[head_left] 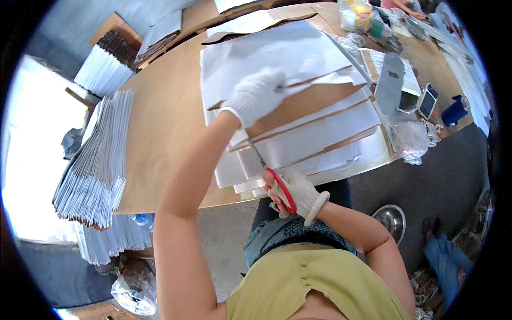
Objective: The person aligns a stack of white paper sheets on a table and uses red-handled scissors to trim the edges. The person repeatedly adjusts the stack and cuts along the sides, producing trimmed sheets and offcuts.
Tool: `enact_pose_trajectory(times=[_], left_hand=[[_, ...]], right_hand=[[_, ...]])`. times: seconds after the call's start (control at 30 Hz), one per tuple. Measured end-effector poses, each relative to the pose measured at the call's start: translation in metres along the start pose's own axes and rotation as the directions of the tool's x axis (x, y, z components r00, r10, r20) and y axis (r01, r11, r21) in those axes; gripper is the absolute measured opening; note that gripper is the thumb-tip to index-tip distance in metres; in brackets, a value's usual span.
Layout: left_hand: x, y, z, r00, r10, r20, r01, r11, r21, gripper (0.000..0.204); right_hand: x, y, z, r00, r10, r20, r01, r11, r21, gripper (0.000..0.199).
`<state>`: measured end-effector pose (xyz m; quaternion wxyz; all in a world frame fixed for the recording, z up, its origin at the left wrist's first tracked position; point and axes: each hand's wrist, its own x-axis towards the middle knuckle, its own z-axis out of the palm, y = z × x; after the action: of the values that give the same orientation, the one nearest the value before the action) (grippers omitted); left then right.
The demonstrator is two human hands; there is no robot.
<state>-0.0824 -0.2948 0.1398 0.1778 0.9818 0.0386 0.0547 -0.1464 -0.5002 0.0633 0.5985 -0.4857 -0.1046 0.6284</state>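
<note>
A white paper bundle (98,160) is lying at the tabletop's (160,96) left; the left hand (255,97) is extending over centrally stacked sheets (314,134), blur hiding its grip; the right hand's (300,194) grip is clasping red-handled scissors (285,193), pointing forward, probably for safety.

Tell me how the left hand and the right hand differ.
The left hand is at the white sheets, while the right hand holds red-handled scissors.
The left hand is farther out over the table; the right hand is by its near edge.
Both wear pale gloves.
</note>
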Motion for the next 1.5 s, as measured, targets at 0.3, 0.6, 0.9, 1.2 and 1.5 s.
enact_pose_trajectory(times=[0.3,0.6,0.9,1.2,1.5], left_hand=[[-0.032,0.001,0.016,0.979,0.2,-0.05,-0.179,0.946,0.269,0.021],[-0.032,0.04,0.036,0.995,-0.042,-0.088,0.058,0.978,0.199,0.031],[-0.035,0.026,0.032,0.996,0.051,-0.078,-0.043,0.995,0.093,0.016],[-0.017,-0.001,0.001,0.963,0.086,0.255,-0.013,0.962,-0.274,0.036],[-0.019,0.001,0.002,0.99,0.013,0.143,-0.004,0.998,-0.067,0.029]], right_hand=[[-0.056,-0.033,-0.033,0.979,-0.165,-0.121,0.197,0.917,0.346,0.09],[-0.048,-0.036,-0.065,0.985,-0.167,-0.052,0.175,0.957,0.23,0.082],[-0.061,-0.046,-0.145,0.872,-0.223,-0.437,0.225,0.973,-0.05,0.057],[-0.011,0.025,-0.025,0.993,-0.117,-0.006,0.117,0.982,0.147,0.055],[0.019,0.023,0.019,0.996,0.084,-0.006,-0.083,0.99,0.118,0.055]])
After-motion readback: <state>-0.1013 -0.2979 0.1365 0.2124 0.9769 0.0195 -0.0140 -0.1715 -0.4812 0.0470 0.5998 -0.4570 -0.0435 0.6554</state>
